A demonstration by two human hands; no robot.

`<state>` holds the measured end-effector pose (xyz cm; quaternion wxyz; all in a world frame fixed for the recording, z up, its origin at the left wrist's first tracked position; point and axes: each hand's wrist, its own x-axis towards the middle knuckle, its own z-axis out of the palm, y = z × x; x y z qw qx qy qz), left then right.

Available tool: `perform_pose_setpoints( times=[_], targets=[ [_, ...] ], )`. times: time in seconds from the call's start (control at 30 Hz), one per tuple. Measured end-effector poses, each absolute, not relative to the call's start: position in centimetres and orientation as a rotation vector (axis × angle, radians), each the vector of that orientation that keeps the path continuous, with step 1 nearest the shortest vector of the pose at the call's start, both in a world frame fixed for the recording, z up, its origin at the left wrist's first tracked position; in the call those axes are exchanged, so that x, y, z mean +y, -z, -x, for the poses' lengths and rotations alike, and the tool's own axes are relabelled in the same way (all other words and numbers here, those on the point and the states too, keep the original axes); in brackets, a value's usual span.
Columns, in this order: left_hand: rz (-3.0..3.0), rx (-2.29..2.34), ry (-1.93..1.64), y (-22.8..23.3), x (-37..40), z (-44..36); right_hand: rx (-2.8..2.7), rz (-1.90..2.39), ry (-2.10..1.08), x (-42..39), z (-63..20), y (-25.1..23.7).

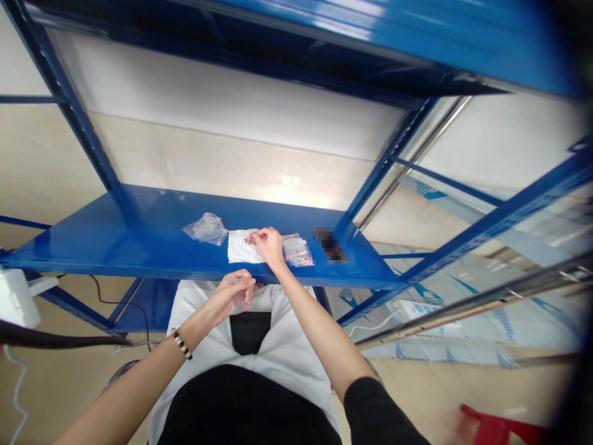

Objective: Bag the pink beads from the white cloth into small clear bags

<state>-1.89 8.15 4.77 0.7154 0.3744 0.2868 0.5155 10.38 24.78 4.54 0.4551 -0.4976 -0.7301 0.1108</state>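
Note:
On the blue shelf lies a white sheet of tissue or paper [238, 252] with a small pile of pink and dark-coloured bits [249, 238], perhaps beads, on it. The fingertips of my right hand [271, 244] are pinched together at that pile; what is between them is too small to make out. Below the shelf's front edge, over my lap, my left hand [234, 292] is curled round a small clear plastic bag [241, 304] with a hint of pink in it. Right of the sheet, partly behind my right hand, are clear bags [299, 250] with pink pieces inside.
A crumpled clear bag [206, 228] lies left of the sheet. A blurred-out dark object [330, 245] is at the right of the blue shelf [139, 238]. Another blue shelf [301, 37] hangs overhead, with blue uprights on both sides. A red stool [498, 426] stands lower right.

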Motion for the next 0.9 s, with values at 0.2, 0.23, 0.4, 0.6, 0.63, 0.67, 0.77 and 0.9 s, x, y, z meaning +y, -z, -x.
perform_pose_setpoints(
  times=[0.2, 0.23, 0.4, 0.6, 0.63, 0.67, 0.77, 0.9],
  targets=[
    [-0.804, 0.642, -1.149, -4.9, 8.4, 2.0, -1.863, 1.147, -0.464, 24.0, -10.5, -5.0],
    [-0.803, 0.643, -1.151, -4.9, 8.4, 2.0, -1.868, 1.141, -0.497, 24.0, -10.5, -5.1],
    [-0.803, 0.644, -1.164, -5.0, 8.4, 2.0, -1.922, 1.142, -0.489, 23.9, -10.7, -5.2],
    [-0.813, 0.649, -1.165, -5.2, 8.4, 2.1, -1.977, 1.113, -0.402, 23.8, -10.5, -5.2],
    [-0.813, 0.649, -1.165, -5.2, 8.4, 2.1, -1.98, 1.11, -0.399, 23.8, -10.5, -5.2],
    [-0.814, 0.65, -1.166, -5.1, 8.4, 2.1, -1.98, 1.108, -0.399, 23.8, -10.5, -5.2],
    [-0.82, 0.646, -1.16, -5.1, 8.4, 2.1, -1.943, 1.121, -0.38, 23.7, -10.4, -5.3],
    [-0.836, 0.639, -1.159, -5.2, 8.3, 2.0, -1.789, 1.123, -0.384, 23.5, -10.3, -6.1]
  ],
)
